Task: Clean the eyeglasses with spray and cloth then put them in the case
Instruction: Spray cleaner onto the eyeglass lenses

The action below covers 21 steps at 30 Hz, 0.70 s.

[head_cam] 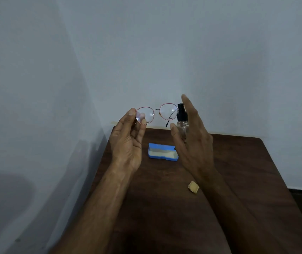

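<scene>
The eyeglasses (167,111) are up in the air over the desk's (238,171) far edge. They look light, thin and easy to bend. The left grip (128,142) pinches one rim, the safest spot. The right grip (192,136) is spread flat beside the spray bottle (180,110).

Dark wood table (238,180): open blue case (163,153), folded yellowish cloth (193,187) apart; spray bottle (181,114) perhaps standing behind.

Over the bench's (247,171) far edge the left hand (128,140) holds the eyeglasses (167,111) by their left lens, the spray bottle (181,115) just right of them between the right hand's (194,136) thumb and fingers (189,107), the case (163,153) on the bench between both hands, and the cloth (193,187) nearer, beside the right wrist.
</scene>
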Tool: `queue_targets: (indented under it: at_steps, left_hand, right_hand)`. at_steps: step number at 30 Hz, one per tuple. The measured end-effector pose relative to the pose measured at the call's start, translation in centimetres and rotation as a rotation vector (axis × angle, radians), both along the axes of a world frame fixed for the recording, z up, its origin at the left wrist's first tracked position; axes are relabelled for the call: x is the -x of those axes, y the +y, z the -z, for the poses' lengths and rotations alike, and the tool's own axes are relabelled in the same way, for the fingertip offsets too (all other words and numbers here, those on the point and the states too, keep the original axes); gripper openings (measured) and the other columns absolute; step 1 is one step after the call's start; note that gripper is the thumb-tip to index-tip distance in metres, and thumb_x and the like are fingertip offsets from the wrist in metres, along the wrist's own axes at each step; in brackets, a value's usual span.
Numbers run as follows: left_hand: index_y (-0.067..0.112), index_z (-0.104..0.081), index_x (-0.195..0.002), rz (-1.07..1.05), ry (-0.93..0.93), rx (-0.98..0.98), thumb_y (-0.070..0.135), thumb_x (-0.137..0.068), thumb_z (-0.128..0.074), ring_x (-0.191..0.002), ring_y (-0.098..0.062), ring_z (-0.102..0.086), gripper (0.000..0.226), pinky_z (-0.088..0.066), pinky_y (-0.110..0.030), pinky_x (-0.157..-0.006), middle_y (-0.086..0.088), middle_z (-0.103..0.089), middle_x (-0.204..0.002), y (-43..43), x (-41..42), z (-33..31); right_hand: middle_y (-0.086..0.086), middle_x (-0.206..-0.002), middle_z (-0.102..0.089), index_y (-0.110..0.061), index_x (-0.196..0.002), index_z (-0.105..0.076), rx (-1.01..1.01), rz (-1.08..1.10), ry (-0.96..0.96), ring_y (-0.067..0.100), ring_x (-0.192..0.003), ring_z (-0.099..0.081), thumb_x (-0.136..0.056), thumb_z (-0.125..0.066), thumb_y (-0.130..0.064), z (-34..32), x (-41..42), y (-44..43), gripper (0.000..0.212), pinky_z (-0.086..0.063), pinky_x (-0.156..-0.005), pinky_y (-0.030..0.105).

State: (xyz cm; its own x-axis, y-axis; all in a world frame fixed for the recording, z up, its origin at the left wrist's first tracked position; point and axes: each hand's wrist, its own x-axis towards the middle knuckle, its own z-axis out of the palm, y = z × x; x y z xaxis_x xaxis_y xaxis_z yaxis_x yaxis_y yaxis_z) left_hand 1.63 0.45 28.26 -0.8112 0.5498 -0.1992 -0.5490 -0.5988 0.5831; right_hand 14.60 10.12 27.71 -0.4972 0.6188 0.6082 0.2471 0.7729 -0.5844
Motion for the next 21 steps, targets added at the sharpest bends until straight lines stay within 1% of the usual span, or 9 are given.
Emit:
queue_targets:
  at_steps: [2, 3, 5, 7, 10, 12, 15, 19, 21]
  left_hand:
    - [0.002, -0.070, -0.120, 0.003, 0.007, 0.000, 0.009, -0.101, -0.066, -0.085, -0.013, -0.078, 0.021, -0.062, -0.021, -0.075, -0.005, -0.078, -0.089, 0.07, 0.05, 0.01]
    - [0.002, -0.070, -0.120, 0.001, 0.009, 0.001, 0.009, -0.101, -0.066, -0.085, -0.012, -0.078, 0.020, -0.061, -0.021, -0.075, -0.004, -0.078, -0.088, 0.06, 0.05, 0.01]
    - [0.003, -0.070, -0.118, -0.001, 0.008, 0.004, 0.009, -0.101, -0.066, -0.083, -0.011, -0.078, 0.019, -0.061, -0.020, -0.075, -0.003, -0.078, -0.086, 0.04, 0.02, -0.03]
    - [0.003, -0.068, -0.120, 0.006, 0.015, 0.000, 0.010, -0.101, -0.066, -0.082, -0.010, -0.077, 0.020, -0.061, -0.020, -0.076, -0.002, -0.076, -0.085, -0.10, 0.00, -0.04]
    - [0.004, -0.067, -0.121, 0.017, 0.019, -0.001, 0.011, -0.102, -0.065, -0.083, -0.010, -0.077, 0.021, -0.061, -0.020, -0.076, -0.002, -0.076, -0.086, -0.28, 0.12, 0.16]
    - [0.004, -0.068, -0.120, 0.019, 0.015, 0.001, 0.011, -0.102, -0.065, -0.083, -0.010, -0.076, 0.020, -0.061, -0.020, -0.076, -0.002, -0.076, -0.086, -0.36, 0.19, 0.34]
    - [0.006, -0.067, -0.116, 0.033, 0.024, 0.010, 0.013, -0.102, -0.065, -0.082, -0.008, -0.076, 0.016, -0.061, -0.019, -0.077, 0.000, -0.075, -0.084, -0.24, 0.12, 0.32]
    - [0.006, -0.069, -0.114, 0.033, 0.023, 0.010, 0.012, -0.102, -0.065, -0.083, -0.009, -0.076, 0.014, -0.061, -0.020, -0.076, -0.001, -0.075, -0.085, -0.17, 0.08, 0.43]
    - [0.005, -0.068, -0.117, 0.032, 0.018, 0.007, 0.012, -0.102, -0.065, -0.082, -0.009, -0.077, 0.017, -0.061, -0.020, -0.076, -0.001, -0.075, -0.085, -0.12, 0.05, 0.45]
  right_hand:
    - [0.000, -0.134, -0.060, -0.026, -0.161, -0.033, -0.017, -0.004, -0.010, 0.016, -0.096, -0.065, -0.101, -0.062, -0.019, 0.07, -0.22, 0.08, 0.067, -0.059, -0.080, 0.027]
    - [0.000, -0.127, -0.061, -0.026, -0.159, -0.036, -0.030, 0.006, -0.017, 0.016, -0.091, -0.065, -0.100, -0.061, -0.020, 0.15, -0.29, 0.12, 0.065, -0.061, -0.075, 0.033]
    - [0.000, -0.122, -0.062, -0.025, -0.155, -0.043, -0.046, 0.041, -0.031, 0.014, -0.085, -0.065, -0.098, -0.061, -0.020, 0.36, -0.33, 0.32, 0.060, -0.062, -0.070, 0.037]
    - [0.001, -0.122, -0.063, -0.024, -0.151, -0.045, -0.046, 0.066, -0.027, 0.013, -0.085, -0.064, -0.096, -0.064, -0.018, 0.58, -0.36, 0.38, 0.059, -0.063, -0.069, 0.037]
    - [0.003, -0.125, -0.063, -0.025, -0.153, -0.040, -0.048, 0.070, -0.030, 0.017, -0.085, -0.067, -0.095, -0.065, -0.016, 0.73, -0.31, 0.46, 0.064, -0.062, -0.067, 0.036]
    - [0.000, -0.122, -0.062, -0.030, -0.151, -0.039, -0.066, 0.070, -0.065, 0.018, -0.081, -0.067, -0.095, -0.065, -0.015, 0.84, -0.22, 0.42, 0.063, -0.062, -0.065, 0.038]
    - [-0.001, -0.118, -0.064, -0.031, -0.144, -0.040, -0.066, 0.048, -0.057, 0.016, -0.077, -0.066, -0.094, -0.065, -0.013, 0.91, -0.21, 0.45, 0.060, -0.063, -0.066, 0.040]
    - [0.000, -0.124, -0.064, -0.029, -0.151, -0.040, -0.041, 0.009, -0.040, 0.015, -0.081, -0.067, -0.094, -0.065, -0.013, 0.78, -0.12, 0.33, 0.064, -0.061, -0.069, 0.037]
    - [0.000, -0.120, -0.064, -0.027, -0.149, -0.043, -0.079, 0.005, -0.056, 0.015, -0.083, -0.067, -0.093, -0.066, -0.012, 0.73, -0.06, 0.18, 0.062, -0.062, -0.069, 0.038]
